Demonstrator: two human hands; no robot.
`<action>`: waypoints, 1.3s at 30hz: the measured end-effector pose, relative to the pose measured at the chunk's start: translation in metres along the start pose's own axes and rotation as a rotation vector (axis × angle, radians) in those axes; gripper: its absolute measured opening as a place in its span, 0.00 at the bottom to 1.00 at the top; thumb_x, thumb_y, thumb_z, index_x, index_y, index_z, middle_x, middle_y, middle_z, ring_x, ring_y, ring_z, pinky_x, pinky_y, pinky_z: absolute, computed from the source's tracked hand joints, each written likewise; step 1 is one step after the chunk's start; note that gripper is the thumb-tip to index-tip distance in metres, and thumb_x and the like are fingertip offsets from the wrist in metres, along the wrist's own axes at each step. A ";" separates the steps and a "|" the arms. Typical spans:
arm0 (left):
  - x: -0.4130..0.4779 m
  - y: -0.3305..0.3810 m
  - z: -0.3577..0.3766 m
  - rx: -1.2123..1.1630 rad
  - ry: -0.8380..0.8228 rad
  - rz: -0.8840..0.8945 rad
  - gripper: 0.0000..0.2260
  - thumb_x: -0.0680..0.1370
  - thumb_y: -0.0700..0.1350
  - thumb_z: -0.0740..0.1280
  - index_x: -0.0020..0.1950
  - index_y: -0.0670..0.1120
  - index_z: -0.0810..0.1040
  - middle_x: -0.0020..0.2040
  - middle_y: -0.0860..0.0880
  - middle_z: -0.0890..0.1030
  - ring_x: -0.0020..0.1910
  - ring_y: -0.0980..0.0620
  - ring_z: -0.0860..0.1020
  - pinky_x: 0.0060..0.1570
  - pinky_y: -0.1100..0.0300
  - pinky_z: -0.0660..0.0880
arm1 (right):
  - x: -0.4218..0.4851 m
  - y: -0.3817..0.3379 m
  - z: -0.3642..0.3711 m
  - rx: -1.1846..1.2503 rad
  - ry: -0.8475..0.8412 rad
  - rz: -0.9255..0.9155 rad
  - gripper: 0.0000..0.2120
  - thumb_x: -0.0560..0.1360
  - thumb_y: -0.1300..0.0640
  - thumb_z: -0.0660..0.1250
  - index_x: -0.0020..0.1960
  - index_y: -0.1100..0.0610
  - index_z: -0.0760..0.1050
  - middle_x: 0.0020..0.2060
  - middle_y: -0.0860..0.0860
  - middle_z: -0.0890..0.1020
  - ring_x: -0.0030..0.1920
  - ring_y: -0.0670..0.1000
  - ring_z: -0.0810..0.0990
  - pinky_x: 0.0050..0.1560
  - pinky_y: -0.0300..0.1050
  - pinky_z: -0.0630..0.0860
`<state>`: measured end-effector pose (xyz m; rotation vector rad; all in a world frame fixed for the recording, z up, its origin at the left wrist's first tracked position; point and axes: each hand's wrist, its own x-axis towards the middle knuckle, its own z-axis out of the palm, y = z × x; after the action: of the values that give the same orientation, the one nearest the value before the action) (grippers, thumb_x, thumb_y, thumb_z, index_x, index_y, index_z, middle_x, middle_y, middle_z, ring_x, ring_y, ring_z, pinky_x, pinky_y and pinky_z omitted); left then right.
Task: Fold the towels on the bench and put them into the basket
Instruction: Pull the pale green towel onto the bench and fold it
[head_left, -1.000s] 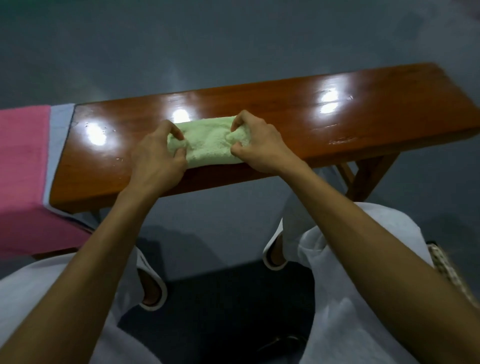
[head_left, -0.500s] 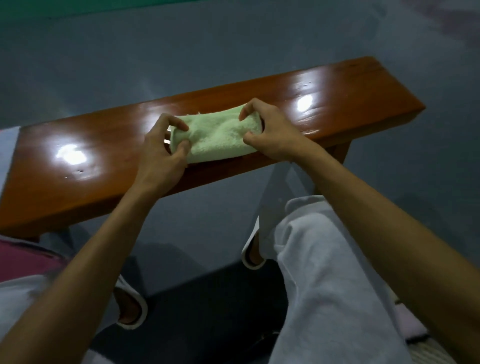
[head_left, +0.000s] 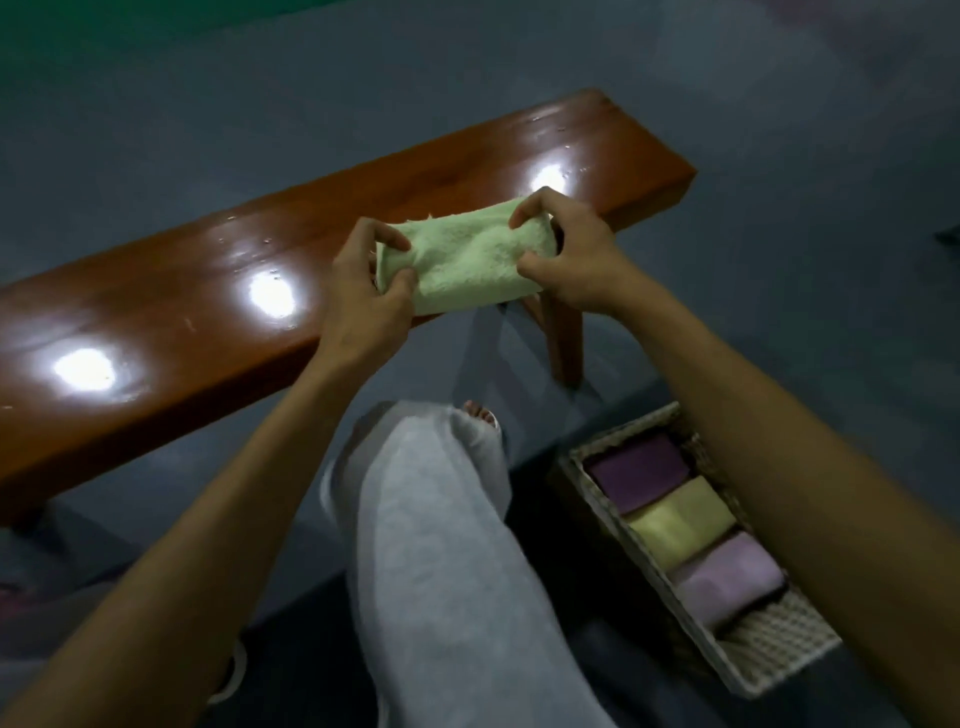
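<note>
Holding a folded pale-green towel (head_left: 462, 257) over the near edge of the glossy wooden surface (head_left: 182, 322), toward its right end.
Soft, light, fluffy terry, likely to sag unless gripped at both short ends: left hand (head_left: 363, 291) and right hand (head_left: 571, 260) each pinch one end. The woven basket (head_left: 769, 644) sits on the floor (head_left: 779, 260).

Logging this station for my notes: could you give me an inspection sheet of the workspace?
Surface: glossy wooden bench, lamp glare on top.
Job's things: folded green towel held over the bench's near edge; basket on the floor holds purple towel, yellow towel, lilac towel; one end bare.
Clutter: nothing seen.
Hands: left hand and right hand each pinch a towel end.
Cables: nothing seen.
Surroundings: grey floor; trouser leg.
</note>
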<state>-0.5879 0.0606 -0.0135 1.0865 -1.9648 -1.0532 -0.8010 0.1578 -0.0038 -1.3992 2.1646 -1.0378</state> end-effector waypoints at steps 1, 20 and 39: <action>-0.002 0.003 0.011 -0.005 -0.010 -0.022 0.08 0.80 0.39 0.66 0.58 0.49 0.75 0.51 0.51 0.77 0.46 0.55 0.78 0.33 0.65 0.76 | -0.002 0.007 -0.005 -0.014 0.010 0.019 0.16 0.68 0.55 0.69 0.56 0.50 0.76 0.47 0.45 0.77 0.46 0.50 0.78 0.45 0.47 0.78; -0.089 0.034 0.208 0.231 -0.203 -0.455 0.19 0.77 0.39 0.71 0.60 0.52 0.65 0.60 0.44 0.69 0.56 0.41 0.75 0.59 0.42 0.78 | -0.078 0.150 -0.049 -0.088 0.046 0.347 0.16 0.69 0.60 0.69 0.52 0.43 0.77 0.56 0.50 0.79 0.52 0.56 0.81 0.51 0.57 0.83; -0.264 0.004 0.367 0.311 -0.705 -0.665 0.14 0.78 0.34 0.64 0.59 0.48 0.67 0.64 0.41 0.68 0.50 0.42 0.71 0.60 0.47 0.78 | -0.285 0.321 -0.052 -0.224 -0.081 0.801 0.22 0.68 0.67 0.65 0.51 0.42 0.75 0.61 0.50 0.78 0.58 0.57 0.78 0.50 0.52 0.78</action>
<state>-0.7723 0.4168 -0.2221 1.7986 -2.4247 -1.6905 -0.9090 0.5090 -0.2324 -0.5043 2.4773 -0.4355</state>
